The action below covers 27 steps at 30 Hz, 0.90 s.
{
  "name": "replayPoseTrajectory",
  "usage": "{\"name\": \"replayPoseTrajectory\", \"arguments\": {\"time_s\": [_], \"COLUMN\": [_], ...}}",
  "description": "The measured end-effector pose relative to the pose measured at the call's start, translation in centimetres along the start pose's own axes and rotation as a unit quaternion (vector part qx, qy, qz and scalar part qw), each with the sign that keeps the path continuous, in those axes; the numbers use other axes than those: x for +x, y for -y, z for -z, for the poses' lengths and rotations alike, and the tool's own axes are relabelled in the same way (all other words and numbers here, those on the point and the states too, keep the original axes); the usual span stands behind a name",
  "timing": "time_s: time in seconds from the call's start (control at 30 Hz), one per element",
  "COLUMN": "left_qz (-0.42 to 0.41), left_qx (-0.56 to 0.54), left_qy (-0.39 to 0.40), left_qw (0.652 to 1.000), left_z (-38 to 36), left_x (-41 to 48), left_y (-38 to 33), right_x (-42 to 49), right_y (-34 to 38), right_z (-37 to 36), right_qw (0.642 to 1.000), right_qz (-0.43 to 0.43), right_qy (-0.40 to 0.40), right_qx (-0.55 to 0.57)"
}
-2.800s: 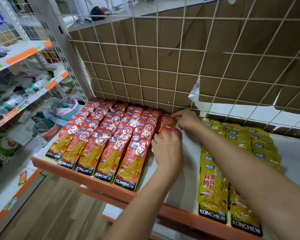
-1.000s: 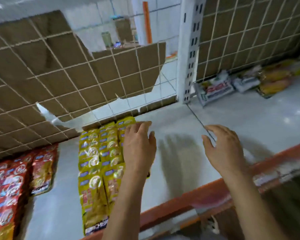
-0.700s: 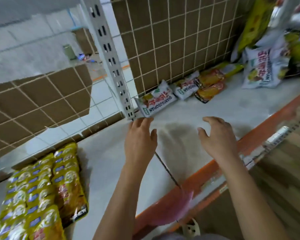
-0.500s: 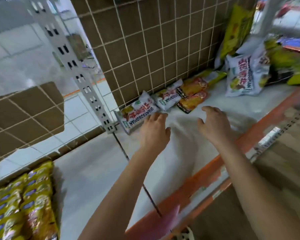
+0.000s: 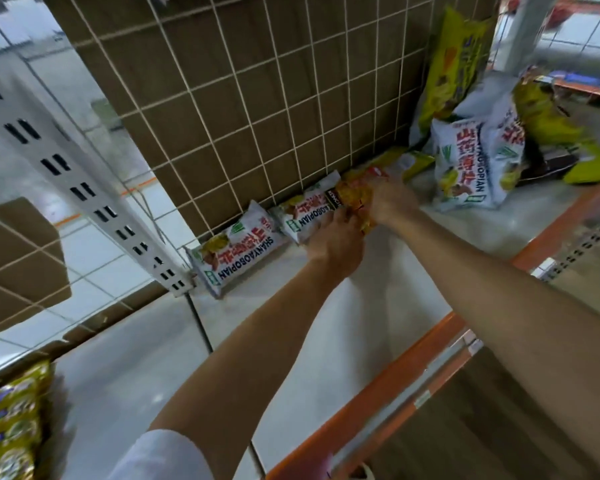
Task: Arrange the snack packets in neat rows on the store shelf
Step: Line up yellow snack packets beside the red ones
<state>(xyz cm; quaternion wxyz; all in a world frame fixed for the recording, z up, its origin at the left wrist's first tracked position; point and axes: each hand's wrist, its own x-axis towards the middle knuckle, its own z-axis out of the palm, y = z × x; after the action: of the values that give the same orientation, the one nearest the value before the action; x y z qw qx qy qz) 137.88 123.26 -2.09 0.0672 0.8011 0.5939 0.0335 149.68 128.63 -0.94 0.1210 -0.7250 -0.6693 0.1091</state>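
Both my hands reach to the back of the white shelf (image 5: 378,306), where loose packets lie against the wire grid. My left hand (image 5: 336,242) and my right hand (image 5: 392,204) close together on a bunch of orange snack packets (image 5: 352,195). My right hand is blurred. Two white SHANYAOBOPIAN packets lie beside them: one (image 5: 238,249) by the upright post and another (image 5: 307,213) partly under my left hand. A row of yellow packets (image 5: 11,420) lies at the bottom left.
A slotted white upright post (image 5: 84,188) divides the two shelf bays. Bigger white and yellow-green bags (image 5: 478,157) are piled at the back right. The orange shelf edge (image 5: 388,382) runs diagonally across the front. Brown cardboard sits behind the wire grid (image 5: 257,98).
My view swung right from the arranged red and yellow rows to the neighbouring bay. Both hands, empty before, reached forward and took hold of the orange packets at the back.
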Motion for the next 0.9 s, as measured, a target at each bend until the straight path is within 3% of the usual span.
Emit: {"name": "replayPoseTrajectory", "arguments": {"time_s": [0.27,0.37,0.53,0.7,0.8,0.9], "left_qz": [0.102,0.144,0.120,0.146,0.147,0.192], "left_qx": [0.005,-0.019,-0.015,0.011,-0.057,-0.208], "left_qy": [-0.049,-0.028,0.022,0.062,0.020,-0.017], "left_qw": [0.994,0.989,0.992,0.987,0.987,0.959], "left_z": [0.5,1.0,1.5,1.6,1.5,1.8], "left_x": [1.2,1.9,2.5,2.0,0.4,-2.4], "left_y": [-2.1,-1.7,-0.8,-0.2,0.0,1.2], "right_x": [0.8,0.5,0.0,-2.0,-4.7,-8.2], "right_y": [0.0,-0.1,-0.5,-1.1,-0.5,1.1], "right_z": [-0.8,-0.8,-0.6,-1.0,-0.8,-0.4], "right_qw": [0.989,0.985,0.964,0.949,0.932,0.914], "right_qz": [-0.097,-0.125,-0.176,-0.165,-0.149,-0.134], "right_qy": [-0.027,-0.045,-0.038,-0.056,-0.075,-0.082], "right_qx": [0.107,0.111,0.196,0.263,0.321,0.375]}}
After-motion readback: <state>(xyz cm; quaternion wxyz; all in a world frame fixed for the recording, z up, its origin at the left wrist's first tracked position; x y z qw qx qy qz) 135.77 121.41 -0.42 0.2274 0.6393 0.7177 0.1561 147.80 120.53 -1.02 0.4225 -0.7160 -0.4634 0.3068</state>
